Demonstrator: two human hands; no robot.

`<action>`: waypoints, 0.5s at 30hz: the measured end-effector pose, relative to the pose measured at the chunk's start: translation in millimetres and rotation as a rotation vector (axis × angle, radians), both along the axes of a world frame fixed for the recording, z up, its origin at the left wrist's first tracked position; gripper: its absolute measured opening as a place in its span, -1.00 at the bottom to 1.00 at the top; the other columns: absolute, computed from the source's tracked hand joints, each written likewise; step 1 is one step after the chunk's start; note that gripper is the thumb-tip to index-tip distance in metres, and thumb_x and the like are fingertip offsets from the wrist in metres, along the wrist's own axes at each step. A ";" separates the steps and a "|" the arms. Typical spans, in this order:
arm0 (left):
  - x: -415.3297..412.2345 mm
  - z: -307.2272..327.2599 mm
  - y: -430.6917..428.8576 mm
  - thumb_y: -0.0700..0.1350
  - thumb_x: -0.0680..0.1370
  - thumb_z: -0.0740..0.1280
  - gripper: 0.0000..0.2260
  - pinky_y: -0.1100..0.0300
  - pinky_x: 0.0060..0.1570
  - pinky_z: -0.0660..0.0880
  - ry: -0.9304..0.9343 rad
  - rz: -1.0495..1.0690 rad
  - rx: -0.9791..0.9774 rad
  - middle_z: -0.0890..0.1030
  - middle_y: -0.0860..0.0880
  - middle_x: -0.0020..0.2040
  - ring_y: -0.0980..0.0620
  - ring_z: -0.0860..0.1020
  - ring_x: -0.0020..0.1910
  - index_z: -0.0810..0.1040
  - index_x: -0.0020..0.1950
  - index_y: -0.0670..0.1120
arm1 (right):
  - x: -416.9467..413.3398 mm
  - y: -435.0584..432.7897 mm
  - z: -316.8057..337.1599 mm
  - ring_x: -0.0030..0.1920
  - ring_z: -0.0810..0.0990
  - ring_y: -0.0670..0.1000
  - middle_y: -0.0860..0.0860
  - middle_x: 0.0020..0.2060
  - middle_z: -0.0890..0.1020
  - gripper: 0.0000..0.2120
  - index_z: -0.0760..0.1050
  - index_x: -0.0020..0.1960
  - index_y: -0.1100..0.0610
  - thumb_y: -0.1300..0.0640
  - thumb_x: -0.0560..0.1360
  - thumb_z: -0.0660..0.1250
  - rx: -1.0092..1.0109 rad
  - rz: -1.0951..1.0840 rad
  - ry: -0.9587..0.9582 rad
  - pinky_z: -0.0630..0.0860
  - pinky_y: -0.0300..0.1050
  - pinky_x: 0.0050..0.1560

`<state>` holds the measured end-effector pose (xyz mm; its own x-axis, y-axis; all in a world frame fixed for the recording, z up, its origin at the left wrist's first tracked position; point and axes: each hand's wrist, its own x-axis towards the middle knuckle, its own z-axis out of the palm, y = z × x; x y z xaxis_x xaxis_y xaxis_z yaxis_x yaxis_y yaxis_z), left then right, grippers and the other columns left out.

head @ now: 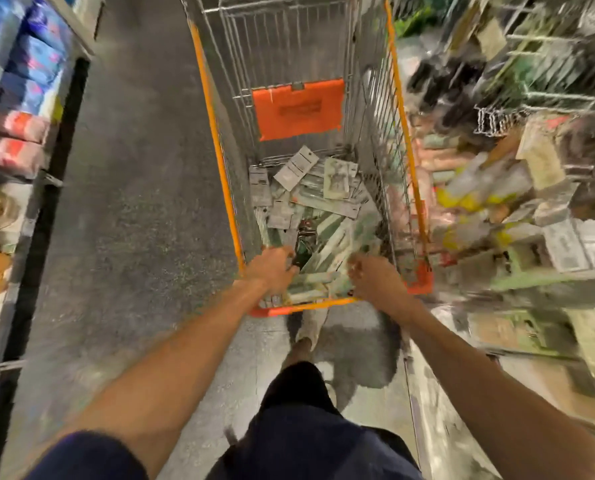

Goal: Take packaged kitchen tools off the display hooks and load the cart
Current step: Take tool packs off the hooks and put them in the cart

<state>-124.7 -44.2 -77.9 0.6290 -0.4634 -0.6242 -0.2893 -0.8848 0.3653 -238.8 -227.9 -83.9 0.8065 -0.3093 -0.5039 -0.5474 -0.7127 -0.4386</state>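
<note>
Packaged kitchen tools (324, 202), flat card-backed packs in white and pale green with glossy film, are heaped in the near half of the cart (216, 140). The cart is a deep wire-mesh basket of silver metal with an orange-coated rim. The packs lie flat or slightly tilted. Several long, narrow ones run diagonally from near-left to far-right, while the shorter white cards at the far edge of the heap point in mixed directions. A dark, glossy item (303, 251) is partly buried among them, and its form cannot be made out.

The left hand (272, 271) is placed on the heap at the near-left corner with its fingers curled. Blur prevents any grip from being confirmed. The right hand (375, 280) is held above the near-right packs with its fingers bent, and its hold cannot be told either.

A flat orange plastic flap (298, 109) is hung on the inner mesh panel. The blurred display hooks (531, 95) stand close beside the cart's right wall. Speckled grey floor (133, 202) separates the left wall from the shelving of blue packs (29, 81).
</note>
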 end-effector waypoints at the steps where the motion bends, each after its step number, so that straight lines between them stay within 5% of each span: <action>1: 10.8 -15.3 -7.1 0.01 0.61 0.31 -0.62 -0.06 0.16 0.50 0.043 -0.011 0.028 0.58 -0.18 0.21 -0.20 0.53 0.21 0.44 0.39 -0.11 | 13.3 -9.3 -12.1 0.12 0.60 0.22 0.22 0.08 0.64 -0.76 0.56 0.19 0.19 0.18 0.58 0.24 0.006 -0.028 0.018 0.48 -0.01 0.03; 5: 39.7 -73.1 -29.1 0.12 0.50 0.45 -0.33 -0.06 0.28 0.45 0.249 -0.036 0.110 0.43 -0.15 0.42 -0.19 0.46 0.33 0.29 0.51 -0.04 | 52.9 -36.1 -49.9 -0.02 0.49 0.12 0.17 -0.04 0.53 -0.92 0.45 0.05 0.17 0.19 0.58 0.26 0.116 -0.143 0.271 0.32 -0.11 -0.07; 8: 43.7 -101.9 -41.5 0.04 0.49 0.49 -0.19 -0.05 0.41 0.34 0.339 -0.077 0.170 0.28 -0.17 0.53 -0.22 0.33 0.46 0.12 0.59 -0.07 | 69.4 -47.0 -77.3 0.00 0.39 0.05 0.08 -0.04 0.42 -0.77 0.30 0.08 0.13 0.15 0.55 0.34 0.251 -0.355 0.400 0.43 -0.01 0.06; 11: 42.2 -124.8 -44.3 -0.07 0.52 0.47 -0.14 0.00 0.33 0.39 0.462 -0.075 0.224 0.33 -0.23 0.50 -0.21 0.39 0.41 -0.03 0.62 -0.12 | 73.8 -45.5 -104.3 0.10 0.50 0.01 -0.01 0.02 0.49 -0.60 0.36 0.25 0.09 0.02 0.51 0.42 0.363 -0.541 0.495 0.49 -0.10 0.16; 13: 40.0 -131.5 -43.1 -0.01 0.45 0.54 -0.07 -0.01 0.33 0.38 0.536 -0.061 0.243 0.35 -0.22 0.48 -0.21 0.40 0.41 0.00 0.61 -0.14 | 72.9 -40.6 -121.2 0.17 0.59 0.11 0.06 0.18 0.57 -0.45 0.44 0.30 0.23 -0.07 0.45 0.44 0.450 -0.647 0.542 0.54 -0.04 0.22; 15: 37.7 -135.7 -43.1 0.00 0.42 0.56 -0.12 -0.03 0.27 0.46 0.571 -0.043 0.230 0.42 -0.21 0.42 -0.20 0.50 0.26 0.12 0.57 -0.12 | 72.8 -33.5 -129.6 0.11 0.60 0.15 0.15 0.14 0.58 -0.59 0.45 0.22 0.25 0.03 0.50 0.44 0.526 -0.775 0.568 0.60 0.07 0.16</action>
